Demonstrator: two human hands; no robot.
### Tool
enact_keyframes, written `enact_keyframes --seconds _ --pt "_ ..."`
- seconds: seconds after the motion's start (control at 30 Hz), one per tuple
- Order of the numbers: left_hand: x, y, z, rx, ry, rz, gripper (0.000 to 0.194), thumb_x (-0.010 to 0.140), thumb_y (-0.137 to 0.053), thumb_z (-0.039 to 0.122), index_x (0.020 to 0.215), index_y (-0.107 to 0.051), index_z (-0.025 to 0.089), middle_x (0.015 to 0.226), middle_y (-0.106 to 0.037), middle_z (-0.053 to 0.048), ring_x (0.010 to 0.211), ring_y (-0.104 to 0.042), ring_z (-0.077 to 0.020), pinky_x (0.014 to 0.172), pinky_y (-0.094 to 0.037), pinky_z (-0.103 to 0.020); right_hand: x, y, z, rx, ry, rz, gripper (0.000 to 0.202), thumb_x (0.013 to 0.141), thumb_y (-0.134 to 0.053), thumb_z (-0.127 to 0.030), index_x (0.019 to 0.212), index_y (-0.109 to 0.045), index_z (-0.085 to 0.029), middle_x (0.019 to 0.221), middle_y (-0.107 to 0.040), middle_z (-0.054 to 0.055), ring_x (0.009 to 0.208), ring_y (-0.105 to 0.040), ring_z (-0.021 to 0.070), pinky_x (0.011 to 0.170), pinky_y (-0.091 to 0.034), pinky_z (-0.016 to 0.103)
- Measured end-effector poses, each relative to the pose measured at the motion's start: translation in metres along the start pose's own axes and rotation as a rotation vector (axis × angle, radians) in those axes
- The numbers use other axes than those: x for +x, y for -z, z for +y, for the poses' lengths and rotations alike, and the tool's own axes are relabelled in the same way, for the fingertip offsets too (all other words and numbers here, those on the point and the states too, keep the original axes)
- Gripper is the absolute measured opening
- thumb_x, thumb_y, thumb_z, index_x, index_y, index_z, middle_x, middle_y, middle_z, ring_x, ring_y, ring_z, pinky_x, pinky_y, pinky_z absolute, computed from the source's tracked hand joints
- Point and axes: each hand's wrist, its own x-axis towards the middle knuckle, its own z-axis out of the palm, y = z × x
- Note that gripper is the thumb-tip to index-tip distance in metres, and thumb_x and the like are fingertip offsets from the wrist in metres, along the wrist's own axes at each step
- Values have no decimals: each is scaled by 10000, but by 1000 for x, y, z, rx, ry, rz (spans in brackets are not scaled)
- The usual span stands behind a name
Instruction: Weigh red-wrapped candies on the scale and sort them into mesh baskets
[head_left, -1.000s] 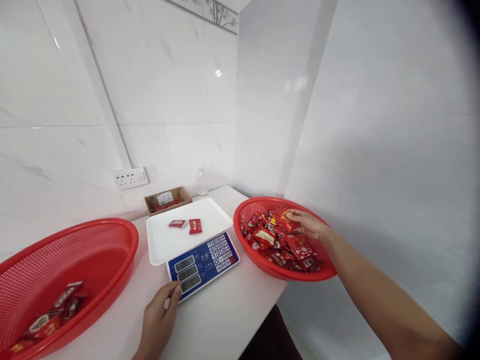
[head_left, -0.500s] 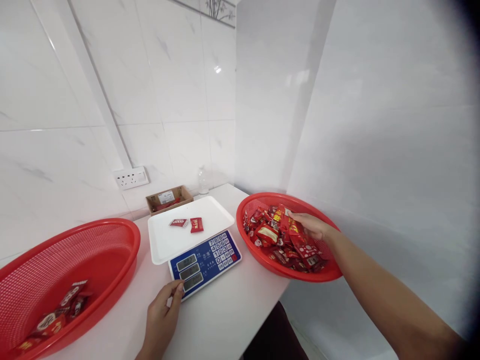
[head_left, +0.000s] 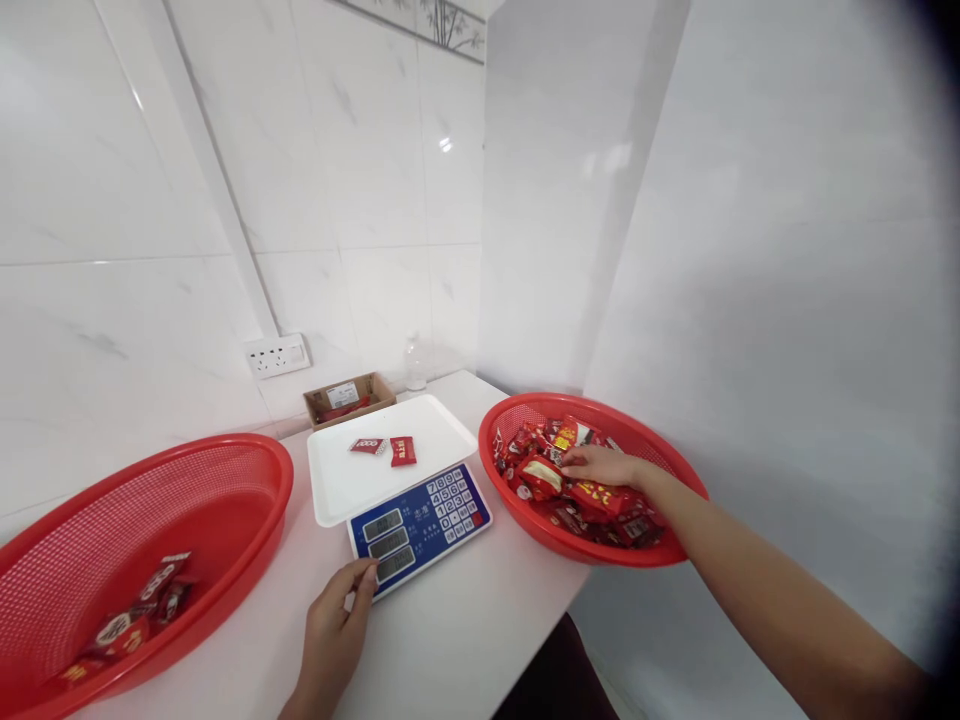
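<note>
My right hand (head_left: 606,466) reaches into the right red basket (head_left: 675,470), its fingers among several red candy packets (head_left: 544,475); whether it grips one cannot be made out. At the lower left corner of the blue scale (head_left: 420,528), my left hand (head_left: 341,610) has thumb and forefinger pressed together beside the display; anything between them is too small to tell. Two small red packets, one (head_left: 368,446) lying flat and another (head_left: 403,451) to its right, rest on the scale's white tray (head_left: 337,490).
A second red basket (head_left: 225,480) at the left holds several packets (head_left: 161,580). Behind the scale are a cardboard box (head_left: 375,385) and a clear bottle (head_left: 415,365). A wall socket (head_left: 277,355) is above the white table (head_left: 442,640).
My right hand has come down slightly among the packets, and the large red packet under it now lies lower in the basket. The whole view has shifted a little. My left hand stays by the scale.
</note>
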Motion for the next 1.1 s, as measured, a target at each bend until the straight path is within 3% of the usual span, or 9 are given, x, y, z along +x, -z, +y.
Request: enact_keyframes --seconds 0.17,0.3,0.43,0.6,0.7,0.83,0.9,1.1 --pt "-2 0 2 -11 -42 -30 330 812 -447 456 861 -622 181 747 -650 -41 679 -599 -160 614 -498 -243 6 -1 -30 -11 103 37 412 729 -512 -556 915 -645 -213 1014 -655 65 973 -572 271 871 -425 367" --pt "-3 -1 2 -22 -62 -33 319 848 -403 421 865 -612 180 749 -644 -46 682 -588 -152 637 -483 -246 20 -16 -84 112 226 40 376 793 -446 -494 970 -602 -201 1033 -649 43 947 -590 223 824 -452 296" --pt "-5 -1 1 -17 -60 -26 304 855 -400 398 862 -611 179 763 -644 -51 696 -585 -151 652 -478 -245 40 -52 -159 -43 320 91 292 809 -426 -372 909 -618 -176 1018 -648 61 935 -578 220 822 -429 293" --pt "-6 -1 1 -14 -80 -10 262 861 -408 353 846 -610 187 753 -638 -37 680 -575 -139 638 -466 -233 67 -109 -227 -86 361 99 390 861 -322 -408 1026 -577 -163 1086 -611 80 959 -563 195 795 -433 272" --pt "-6 -1 2 -18 -85 8 260 860 -409 348 835 -614 190 748 -641 -37 678 -579 -140 624 -466 -227 73 -140 -243 -165 396 96 427 854 -354 -410 1177 -496 -169 1217 -520 114 1104 -467 235 888 -380 347" --pt "-6 -2 3 4 -102 6 263 861 -403 348 821 -611 192 736 -639 -40 661 -577 -141 616 -464 -232 71 -171 -247 -290 479 15 516 809 -416 -516 1277 -405 -299 1440 -219 67 1309 -98 320 976 -173 571" --pt "-7 -3 3 12 -110 -2 259 861 -402 343 815 -608 192 726 -635 -42 647 -570 -139 608 -460 -231 71 -181 -247 -335 508 -48 562 796 -376 -597 1302 -355 -355 1466 -134 40 1314 -2 344 949 -83 648" --pt "-7 -2 3 12 -106 1 250 865 -403 328 824 -609 193 729 -632 -37 651 -570 -136 606 -457 -224 82 -186 -246 -392 576 -155 557 838 -265 -577 1346 -282 -348 1457 -179 24 1310 -114 325 969 -80 619"
